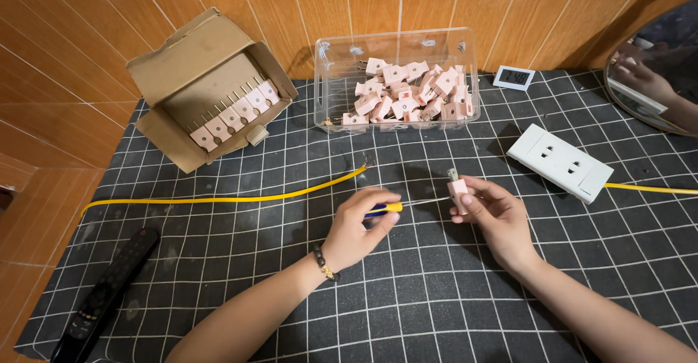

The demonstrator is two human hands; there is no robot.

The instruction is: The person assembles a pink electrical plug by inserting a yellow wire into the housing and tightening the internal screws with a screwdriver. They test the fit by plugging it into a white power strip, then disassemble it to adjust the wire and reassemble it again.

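My left hand [358,226] grips a small screwdriver [390,207] with a yellow and blue handle; its thin shaft points right into a pink plug [458,189]. My right hand [493,214] holds that plug upright between thumb and fingers, metal prongs up. A yellow cable [240,198] lies across the black grid mat [407,297], its bare end [366,165] just above my left hand.
A clear plastic bin [398,50] of several pink plugs stands at the back. An open cardboard box [211,90] with a row of plugs sits back left. A white socket strip [560,161] with a yellow cord lies right. A black remote [105,297] lies front left. A small digital clock [514,78] and a round mirror [654,65] are back right.
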